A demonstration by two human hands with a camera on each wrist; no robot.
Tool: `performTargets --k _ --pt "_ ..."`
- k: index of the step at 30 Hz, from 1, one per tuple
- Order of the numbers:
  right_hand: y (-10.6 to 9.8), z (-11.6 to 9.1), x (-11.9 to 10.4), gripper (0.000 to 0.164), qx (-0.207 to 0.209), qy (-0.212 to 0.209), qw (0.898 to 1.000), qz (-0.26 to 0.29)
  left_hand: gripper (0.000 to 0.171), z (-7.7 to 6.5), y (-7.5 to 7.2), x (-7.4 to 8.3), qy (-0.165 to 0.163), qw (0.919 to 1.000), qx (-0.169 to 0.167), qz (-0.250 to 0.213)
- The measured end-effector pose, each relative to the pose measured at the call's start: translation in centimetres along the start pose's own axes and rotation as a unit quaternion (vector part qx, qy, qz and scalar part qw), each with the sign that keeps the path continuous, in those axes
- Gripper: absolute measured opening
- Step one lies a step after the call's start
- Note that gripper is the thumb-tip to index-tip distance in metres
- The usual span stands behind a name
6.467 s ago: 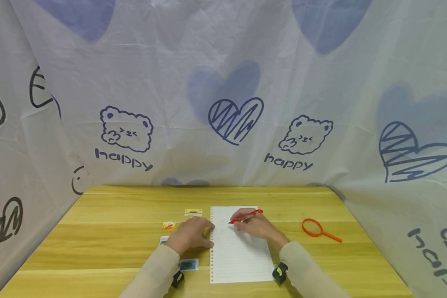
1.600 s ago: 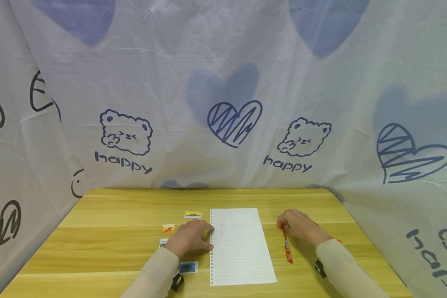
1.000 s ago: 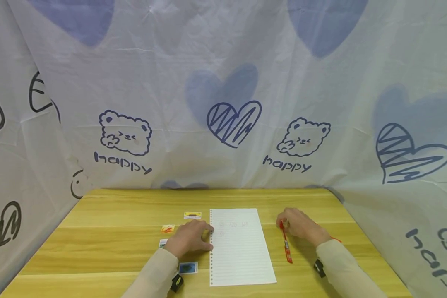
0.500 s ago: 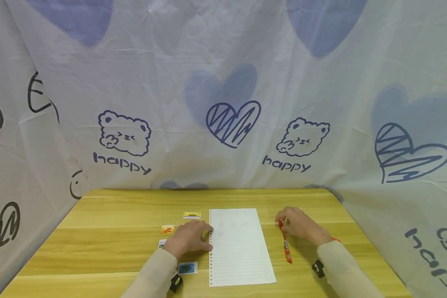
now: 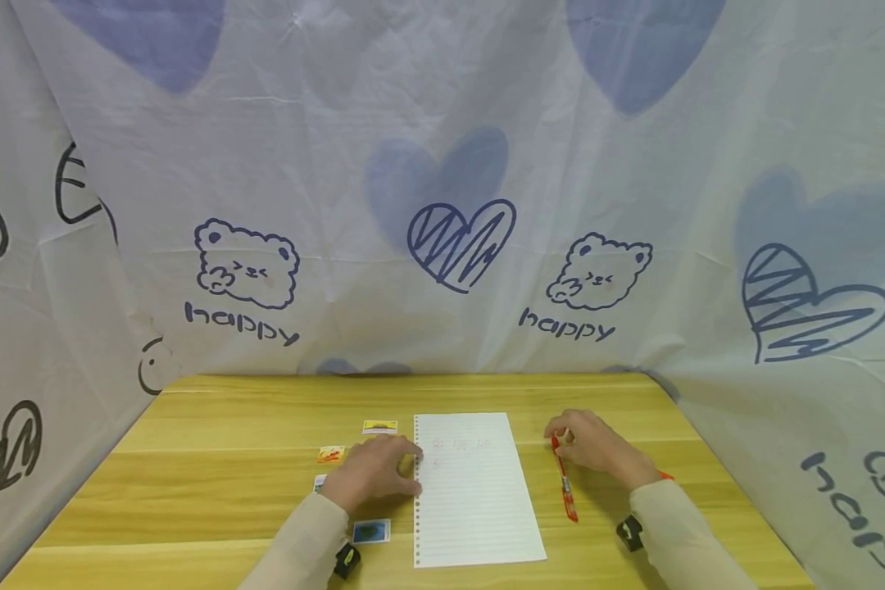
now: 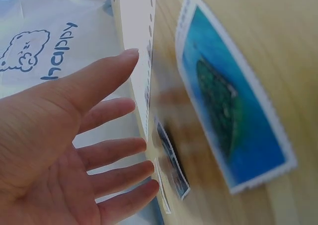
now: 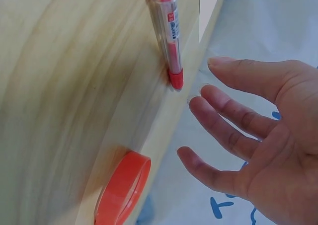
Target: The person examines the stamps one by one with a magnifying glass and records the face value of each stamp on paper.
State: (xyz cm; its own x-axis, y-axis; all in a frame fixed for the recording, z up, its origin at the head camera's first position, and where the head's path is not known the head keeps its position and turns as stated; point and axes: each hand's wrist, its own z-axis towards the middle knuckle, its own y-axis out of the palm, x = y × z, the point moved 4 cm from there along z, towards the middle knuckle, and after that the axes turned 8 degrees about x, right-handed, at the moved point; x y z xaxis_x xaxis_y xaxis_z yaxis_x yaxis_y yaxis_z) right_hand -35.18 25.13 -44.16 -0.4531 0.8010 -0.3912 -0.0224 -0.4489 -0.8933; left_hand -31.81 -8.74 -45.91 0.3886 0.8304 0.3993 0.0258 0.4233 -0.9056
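Note:
A lined white sheet of paper (image 5: 479, 508) with punched holes along its left side lies in the middle of the table, faint red writing near its top. My left hand (image 5: 372, 471) rests at the sheet's left edge, thumb and fingers spread, as the left wrist view also shows. To the right of the sheet lies a red pen (image 5: 566, 492). Over its far end is my right hand (image 5: 590, 442); in the right wrist view its loosely bent fingers (image 7: 218, 123) are apart from the pen and hold nothing.
Left of the sheet lie small stamp-like picture cards: a blue one (image 5: 371, 531), a yellow one (image 5: 379, 427), an orange one (image 5: 331, 454), and another partly hidden by the left hand. An orange magnifying glass (image 7: 121, 190) lies beside the right hand, mostly covered in the head view.
Earlier my right hand held the red pen over the sheet. Then the pen was laid down right of the sheet, and the fingers have loosened off it. My left hand has stayed in place.

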Motion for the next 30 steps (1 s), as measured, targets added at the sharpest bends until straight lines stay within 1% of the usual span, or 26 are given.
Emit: performTargets --k 3,7,10,14,18,22,26,30 --pt "-0.2 -0.1 0.1 0.022 0.005 0.000 1.000 -0.004 0.052 -0.2 -0.4 -0.1 0.007 0.9999 0.012 -0.004" --pt "-0.7 -0.3 0.3 0.022 0.014 -0.004 1.000 -0.008 0.050 -0.3 -0.9 -0.6 0.017 0.9992 0.035 -0.009" --pt "-1.1 -0.5 0.4 0.021 0.019 0.005 1.000 -0.007 0.047 -0.5 -1.5 -1.0 0.019 0.9985 0.051 -0.003" --pt "-1.5 -1.0 0.8 0.021 0.026 0.029 0.999 -0.018 0.043 -1.0 -2.2 -1.9 0.006 0.9978 0.067 0.002" --pt "-1.9 -1.5 1.3 0.020 0.037 0.035 0.998 -0.031 0.043 -1.6 -3.0 -2.9 -0.015 0.9970 0.075 -0.013" --pt "-2.3 -2.1 2.0 0.018 0.050 0.039 0.997 -0.034 0.041 -2.5 -4.0 -3.9 -0.028 0.9961 0.080 -0.023" --pt "-2.7 -2.7 2.7 0.018 0.061 0.039 0.997 -0.033 0.038 -3.3 -4.9 -5.0 -0.031 0.9956 0.084 -0.028" --pt "-3.1 -3.3 3.2 0.017 0.071 0.033 0.996 -0.032 0.035 -3.9 -5.4 -6.0 -0.025 0.9953 0.084 -0.041"
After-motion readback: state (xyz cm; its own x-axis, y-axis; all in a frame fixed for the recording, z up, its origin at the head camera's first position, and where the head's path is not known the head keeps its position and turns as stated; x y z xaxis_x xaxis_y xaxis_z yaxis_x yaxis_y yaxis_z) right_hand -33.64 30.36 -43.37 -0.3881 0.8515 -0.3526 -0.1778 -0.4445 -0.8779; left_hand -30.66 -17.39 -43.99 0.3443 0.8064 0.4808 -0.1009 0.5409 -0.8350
